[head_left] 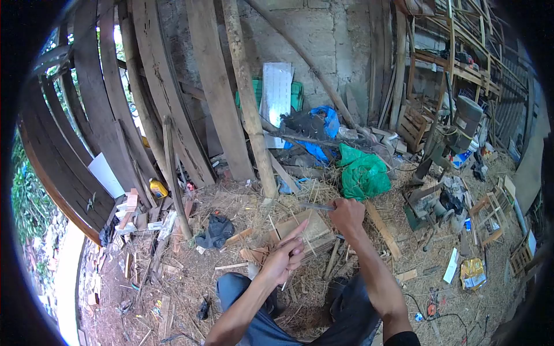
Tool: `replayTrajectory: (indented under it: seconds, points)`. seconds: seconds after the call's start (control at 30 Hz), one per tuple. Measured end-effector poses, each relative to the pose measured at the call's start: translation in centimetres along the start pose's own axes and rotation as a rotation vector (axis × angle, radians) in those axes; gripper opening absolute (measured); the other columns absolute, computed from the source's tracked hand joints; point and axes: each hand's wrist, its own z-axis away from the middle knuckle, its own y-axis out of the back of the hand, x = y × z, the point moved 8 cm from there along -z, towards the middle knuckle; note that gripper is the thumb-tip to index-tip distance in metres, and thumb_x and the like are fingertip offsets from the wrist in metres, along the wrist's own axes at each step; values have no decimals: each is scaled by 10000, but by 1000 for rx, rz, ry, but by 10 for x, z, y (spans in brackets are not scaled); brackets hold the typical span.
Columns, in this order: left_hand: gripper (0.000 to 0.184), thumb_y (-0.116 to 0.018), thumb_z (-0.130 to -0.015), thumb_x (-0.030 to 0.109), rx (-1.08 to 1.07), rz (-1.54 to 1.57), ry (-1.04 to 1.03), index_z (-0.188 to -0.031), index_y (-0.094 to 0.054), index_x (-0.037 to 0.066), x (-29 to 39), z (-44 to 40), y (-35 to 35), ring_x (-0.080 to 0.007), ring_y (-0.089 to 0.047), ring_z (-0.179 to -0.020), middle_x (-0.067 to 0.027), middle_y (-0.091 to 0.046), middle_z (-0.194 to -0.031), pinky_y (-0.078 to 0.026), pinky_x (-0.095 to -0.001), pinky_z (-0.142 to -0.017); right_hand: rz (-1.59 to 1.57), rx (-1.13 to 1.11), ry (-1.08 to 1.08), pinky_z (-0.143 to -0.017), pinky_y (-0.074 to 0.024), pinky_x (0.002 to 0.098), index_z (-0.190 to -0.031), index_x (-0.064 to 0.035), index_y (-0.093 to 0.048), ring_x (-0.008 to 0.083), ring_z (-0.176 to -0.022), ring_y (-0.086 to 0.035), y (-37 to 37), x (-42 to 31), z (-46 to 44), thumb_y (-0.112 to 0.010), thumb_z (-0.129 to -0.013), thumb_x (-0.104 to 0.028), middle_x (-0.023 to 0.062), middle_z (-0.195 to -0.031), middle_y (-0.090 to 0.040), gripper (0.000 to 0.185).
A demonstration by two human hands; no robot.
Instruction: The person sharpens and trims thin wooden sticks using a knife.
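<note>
My right hand (348,216) is closed in a fist round the handle of a knife (316,206), whose flat blade points left. Lower and to the left, my left hand (284,260) has its index finger stretched forward and the other fingers curled. The end of a thin pale stick (284,285) shows below that palm; the fingers hide most of it. Under and just beyond both hands lies a wooden block (314,232) on the ground, with thin strips across it. The knife blade is above the block's far edge, apart from my left hand.
Shavings and scraps cover the ground. A green sack (363,173) and blue tarp (326,122) lie ahead. A dark cloth (217,230) is left of the block, a plank (382,229) right. Boards and a pole (245,98) lean ahead; a machine (447,138) stands right.
</note>
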Motion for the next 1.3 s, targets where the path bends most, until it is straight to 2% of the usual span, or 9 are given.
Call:
replayTrajectory:
  seconds: [0.4,0.53,0.63,0.7,0.87,1.03,1.13,1.2,1.3]
  points:
    - [501,-382,-944,95,31,6,21,-1431,-293,170,-1,8,26,-29,-240,-464,49,-346,-688,-178,-164,-364,148,-125,-274,-629,-524,444,-711,-34,-695,357,-678,-649,-21,36,0,-619,-740,-226,195,-694,-650,209]
    - [508,-369,-955,87,29,18,31,-1443,-262,177,-5,3,26,-32,-244,-486,50,-340,-685,-179,-167,-377,162,-109,-245,-613,-524,438,-697,-25,-687,346,-656,-649,-33,31,8,-607,-740,-226,204,-689,-644,220]
    - [504,-379,-961,96,15,95,11,-1443,-255,180,-5,-3,32,-32,-246,-482,48,-349,-690,-175,-167,-374,-15,-156,-113,-597,-521,429,-685,-57,-691,334,-621,-644,-43,3,26,-607,-733,-217,190,-648,-633,188]
    - [502,-383,-965,101,5,145,10,-1442,-253,183,-11,-5,31,-32,-246,-479,47,-354,-695,-171,-167,-373,-51,-210,168,-582,-514,425,-679,-101,-700,330,-589,-633,-32,-49,44,-610,-725,-216,162,-608,-623,153]
    - [480,-410,-968,139,-111,206,37,-1428,-295,214,-13,14,16,-27,-254,-468,40,-361,-728,-175,-167,-370,44,-103,124,-543,-507,408,-706,-151,-707,302,-560,-636,-9,-51,30,-602,-727,-209,123,-595,-630,121]
    - [448,-425,-974,147,-1,79,65,-1408,-347,221,-11,35,11,-34,-256,-487,38,-372,-733,-178,-169,-386,118,-56,68,-518,-503,407,-712,-163,-702,280,-540,-640,23,-40,24,-583,-755,-211,114,-606,-639,136]
    - [428,-428,-979,154,40,40,12,-1398,-375,224,-8,36,7,-39,-261,-503,37,-376,-733,-186,-173,-401,8,-145,259,-521,-502,415,-707,-138,-695,295,-547,-638,25,-76,52,-580,-760,-218,127,-606,-635,149]
    - [425,-431,-980,165,34,25,5,-1397,-379,233,-8,38,3,-39,-262,-507,43,-374,-733,-191,-176,-405,66,-106,190,-527,-486,399,-702,-168,-695,296,-553,-626,31,-76,52,-630,-680,-179,99,-591,-625,69]
    - [431,-435,-981,180,-33,50,-15,-1401,-370,248,-4,50,0,-37,-268,-513,51,-373,-730,-195,-175,-416,58,-82,78,-534,-490,394,-701,-168,-694,297,-554,-626,39,-62,35,-630,-676,-181,96,-593,-627,69]
